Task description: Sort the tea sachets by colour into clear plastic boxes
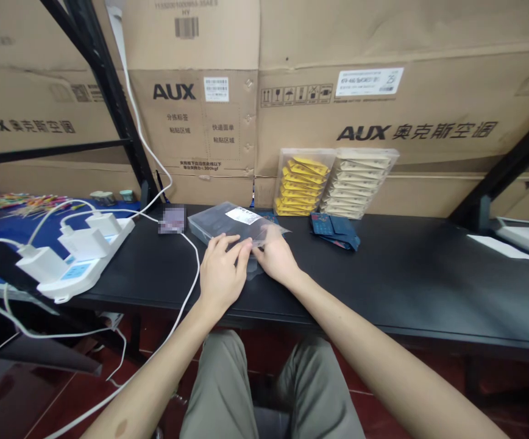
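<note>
Both hands are working on a clear plastic bag [228,224] holding a flat dark item, lying on the black worktop [406,268] toward its near edge: the left hand [221,274] is pressing flat on it, fingers spread, while the right hand [276,259] is pinching the loose film at the open end. The bag is looking light, thin and slippery, probably best held by the stiffer packed part.

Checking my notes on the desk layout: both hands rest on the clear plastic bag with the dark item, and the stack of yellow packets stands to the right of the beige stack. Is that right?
Not quite. In the head view the yellow packets stand to the left of the beige stack, not the right. The rest holds: left hand and right hand both rest on the clear plastic bag.
</note>
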A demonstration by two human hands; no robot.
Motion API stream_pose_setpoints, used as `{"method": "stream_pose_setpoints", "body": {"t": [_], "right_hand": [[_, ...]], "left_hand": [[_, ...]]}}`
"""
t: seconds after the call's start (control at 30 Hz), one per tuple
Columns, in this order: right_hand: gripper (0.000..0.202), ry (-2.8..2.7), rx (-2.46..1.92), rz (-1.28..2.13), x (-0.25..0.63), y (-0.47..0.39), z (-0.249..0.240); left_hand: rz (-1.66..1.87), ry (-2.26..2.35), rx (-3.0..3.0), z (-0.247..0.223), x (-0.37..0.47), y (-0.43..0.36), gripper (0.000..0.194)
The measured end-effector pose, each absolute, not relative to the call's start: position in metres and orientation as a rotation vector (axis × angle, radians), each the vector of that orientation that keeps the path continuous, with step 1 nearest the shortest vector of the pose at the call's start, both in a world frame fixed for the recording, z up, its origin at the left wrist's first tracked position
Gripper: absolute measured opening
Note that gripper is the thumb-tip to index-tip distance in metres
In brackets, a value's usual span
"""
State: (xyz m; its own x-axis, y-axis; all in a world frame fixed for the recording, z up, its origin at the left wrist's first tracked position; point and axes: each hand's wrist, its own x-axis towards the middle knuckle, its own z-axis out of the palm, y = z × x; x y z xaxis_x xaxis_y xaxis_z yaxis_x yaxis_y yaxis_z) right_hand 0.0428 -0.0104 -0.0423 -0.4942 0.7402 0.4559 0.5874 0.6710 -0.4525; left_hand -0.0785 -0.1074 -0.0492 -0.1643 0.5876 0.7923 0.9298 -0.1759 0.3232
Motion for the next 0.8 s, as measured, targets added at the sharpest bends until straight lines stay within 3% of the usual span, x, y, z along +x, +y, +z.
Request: {"method": "stream_pose_setpoints", "body": {"t": [0.1, 0.17, 0.37, 0.8], "right_hand": [[0.02, -2.337, -0.927, 0.286, 0.0435, -0.0084, -0.044], [0.017, -2.43, -0.854, 0.213, 0.0443, -0.0089, -0.0449], [0.034, -2.579, -0.805, 0.052, 0.0453, -0.0131, -0.0446], [0.043, -2.609, -0.862, 0.002, 0.0443, -0.0129, -0.0434]], "left_hand": [[-1.281, -1.724, -1.753, -0.0497, -0.0783, -0.1074, 0.033], [-1.279, -1.723, -1.756, -0.0499, -0.0781, -0.1075, 0.033], [-1.238, -1.722, -1.77, -0.0502, -0.0781, -0.1083, 0.035], [-1.228, -1.728, -1.764, -0.0503, -0.078, -0.1083, 0.035]]}}
